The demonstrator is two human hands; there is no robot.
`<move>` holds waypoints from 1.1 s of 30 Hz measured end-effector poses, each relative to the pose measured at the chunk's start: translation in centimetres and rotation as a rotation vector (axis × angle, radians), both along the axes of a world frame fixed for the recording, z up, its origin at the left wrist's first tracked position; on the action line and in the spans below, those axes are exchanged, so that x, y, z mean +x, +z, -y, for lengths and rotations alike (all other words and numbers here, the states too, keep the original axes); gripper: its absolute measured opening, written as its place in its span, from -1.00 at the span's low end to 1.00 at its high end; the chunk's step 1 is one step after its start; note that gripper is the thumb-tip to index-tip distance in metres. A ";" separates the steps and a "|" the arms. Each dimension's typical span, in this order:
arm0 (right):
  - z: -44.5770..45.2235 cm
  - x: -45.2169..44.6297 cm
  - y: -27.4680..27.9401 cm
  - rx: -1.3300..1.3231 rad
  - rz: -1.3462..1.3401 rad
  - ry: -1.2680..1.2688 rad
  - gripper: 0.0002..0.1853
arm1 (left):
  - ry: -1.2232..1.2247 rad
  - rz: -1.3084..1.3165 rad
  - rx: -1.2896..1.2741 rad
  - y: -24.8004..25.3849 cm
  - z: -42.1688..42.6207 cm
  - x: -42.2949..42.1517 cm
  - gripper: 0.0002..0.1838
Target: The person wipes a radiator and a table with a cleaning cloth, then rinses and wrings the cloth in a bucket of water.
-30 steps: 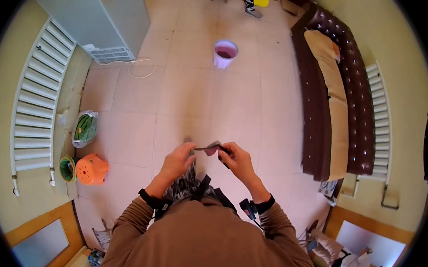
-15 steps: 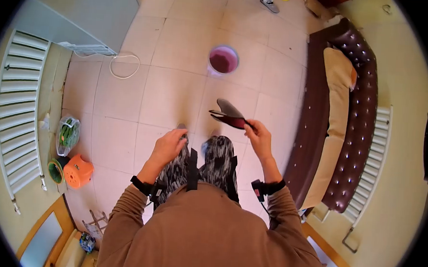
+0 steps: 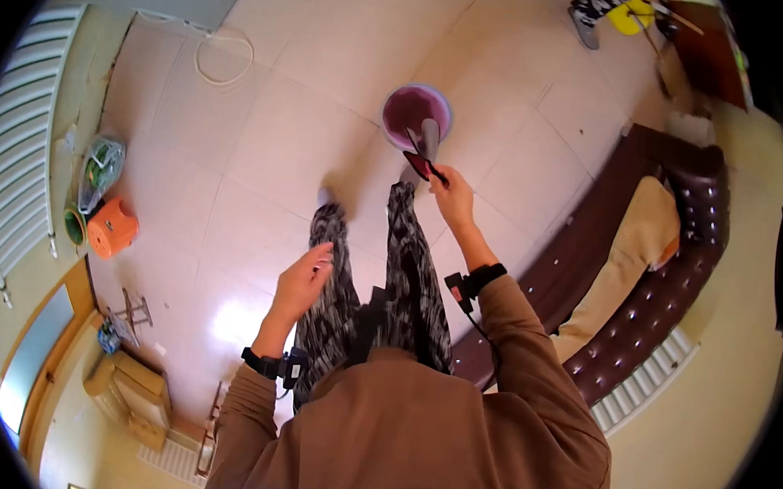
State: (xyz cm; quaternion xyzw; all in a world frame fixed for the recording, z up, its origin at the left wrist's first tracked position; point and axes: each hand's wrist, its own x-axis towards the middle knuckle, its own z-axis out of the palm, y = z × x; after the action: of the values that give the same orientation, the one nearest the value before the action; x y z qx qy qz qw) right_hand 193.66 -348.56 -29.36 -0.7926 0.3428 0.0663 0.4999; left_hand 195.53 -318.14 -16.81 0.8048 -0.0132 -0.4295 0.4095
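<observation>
My right hand (image 3: 452, 193) is closed on the end of a pair of thin, flexible pieces that look like insoles (image 3: 429, 140), grey on one side and dark red on the other. They hang over the near rim of a pink-lined bucket (image 3: 397, 103) on the floor, the grey one reaching over its opening. Nothing is in my left hand (image 3: 303, 282); its fingers are loosely bent and apart, above my left thigh.
A brown tufted sofa (image 3: 661, 347) runs along the right. On the left are an orange stool (image 3: 112, 228), a plastic bag (image 3: 101, 172) with green contents and a white radiator (image 3: 25, 137). Another person's leg (image 3: 590, 11) shows at the top right by a yellow container (image 3: 632, 15).
My right hand has moved forward, bringing the insoles from in front of my knees to the bucket. My view has turned, and my feet are further apart.
</observation>
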 end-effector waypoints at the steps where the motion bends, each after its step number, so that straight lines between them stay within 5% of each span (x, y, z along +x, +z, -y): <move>1: 1.1 0.8 -2.5 -0.098 -0.019 0.060 -0.77 | 0.022 -0.006 -0.013 -0.8 1.3 -0.2 -0.61; 8: 6.2 6.8 -22.3 -0.408 -0.231 0.418 -0.71 | 0.079 -0.109 -0.013 -8.7 6.0 -1.0 -0.63; 11: 6.0 9.1 -30.6 -0.344 -0.276 0.432 -0.69 | 0.097 -0.131 0.017 -13.5 6.3 -1.9 -0.64; 19: 4.1 11.6 -45.4 -0.466 -0.552 0.731 -0.71 | 0.276 -0.309 0.081 -21.9 6.3 -2.1 -0.66; 26: 4.9 10.8 -49.0 -0.441 -0.616 0.798 -0.73 | 0.282 -0.262 0.055 -25.3 7.8 -1.3 -0.69; 29: 5.2 9.0 -44.8 -0.335 -0.517 0.733 -0.71 | 0.215 -0.090 -0.042 -28.2 10.6 2.0 -0.69; 33: 5.4 7.1 -35.4 -0.051 -0.412 0.392 -0.74 | 0.329 -0.322 -0.058 -35.7 15.2 6.4 -0.69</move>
State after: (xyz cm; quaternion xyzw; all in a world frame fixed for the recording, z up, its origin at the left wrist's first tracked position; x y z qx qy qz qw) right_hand 200.76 -353.95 -64.76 -0.8260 0.2790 0.3127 0.3771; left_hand 201.94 -333.32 -52.51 0.7052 0.1712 -0.4792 0.4938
